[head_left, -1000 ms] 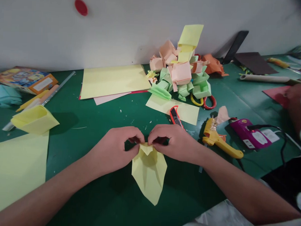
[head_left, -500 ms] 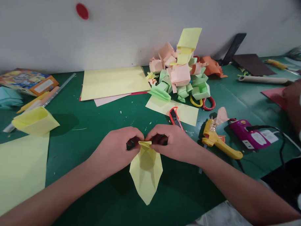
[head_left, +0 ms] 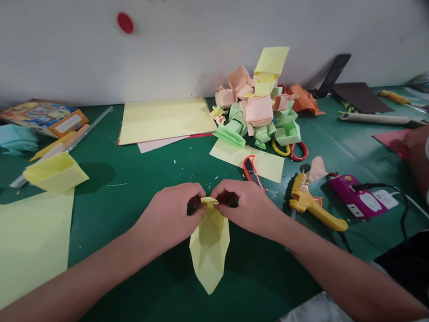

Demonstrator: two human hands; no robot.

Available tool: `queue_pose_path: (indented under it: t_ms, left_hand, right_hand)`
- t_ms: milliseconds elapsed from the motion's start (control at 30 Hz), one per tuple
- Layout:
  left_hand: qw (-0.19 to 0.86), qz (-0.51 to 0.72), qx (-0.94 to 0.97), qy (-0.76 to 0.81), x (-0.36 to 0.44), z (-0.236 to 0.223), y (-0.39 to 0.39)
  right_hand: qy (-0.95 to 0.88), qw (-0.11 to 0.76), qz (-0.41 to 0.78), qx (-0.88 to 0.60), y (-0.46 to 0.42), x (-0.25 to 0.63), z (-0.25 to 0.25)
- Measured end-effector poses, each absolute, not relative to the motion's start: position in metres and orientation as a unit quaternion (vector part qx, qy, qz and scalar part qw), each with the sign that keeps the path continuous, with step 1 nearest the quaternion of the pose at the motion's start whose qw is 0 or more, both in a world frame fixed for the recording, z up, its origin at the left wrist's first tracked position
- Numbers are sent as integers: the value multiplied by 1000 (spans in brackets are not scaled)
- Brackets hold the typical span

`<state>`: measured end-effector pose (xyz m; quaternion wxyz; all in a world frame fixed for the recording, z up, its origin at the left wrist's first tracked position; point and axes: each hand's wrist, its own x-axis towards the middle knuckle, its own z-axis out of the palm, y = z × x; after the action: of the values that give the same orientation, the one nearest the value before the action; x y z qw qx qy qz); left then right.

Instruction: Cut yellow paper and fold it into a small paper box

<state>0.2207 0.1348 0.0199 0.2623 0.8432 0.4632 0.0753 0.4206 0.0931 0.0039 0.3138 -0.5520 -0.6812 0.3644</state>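
Note:
A pale yellow sheet of folded paper [head_left: 210,255] is held over the green table, its pointed end toward me. My left hand [head_left: 177,209] pinches the left side of its narrow folded top. On the right side of that same top, my right hand [head_left: 244,204] pinches with thumb and fingers. The fingertips of both hands nearly meet above the fold and partly hide it. Just beyond my right hand lies a red and black box cutter [head_left: 252,171], partly over a pale yellow paper strip [head_left: 270,162].
A yellow glue gun [head_left: 313,206] and a purple power adapter [head_left: 356,196] lie to the right. Behind are a heap of folded paper pieces [head_left: 260,111], scissors [head_left: 299,151] and stacked sheets [head_left: 166,121]. A yellow paper box [head_left: 57,172] and large yellow sheet [head_left: 24,248] sit left.
The folded top has tilted slightly between my fingers, and the paper's lower part looks a little narrower. Both hands keep their pinch. The whole view has shifted slightly.

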Motion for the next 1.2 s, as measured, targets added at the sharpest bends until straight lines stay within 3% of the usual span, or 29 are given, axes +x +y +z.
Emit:
queue_pose_path:
  t_ms: [533,800,1200]
  left_hand:
    - [316,86,815,479,217,20,150]
    - [310,89,806,496,214,14,155]
    - [260,99,842,463,219,21,144]
  right_hand:
    - [-653,290,408,-568,97,426,8]
    - [-687,261,350,-581,100,435,5]
    - [-656,316,389,-565,98,425,2]
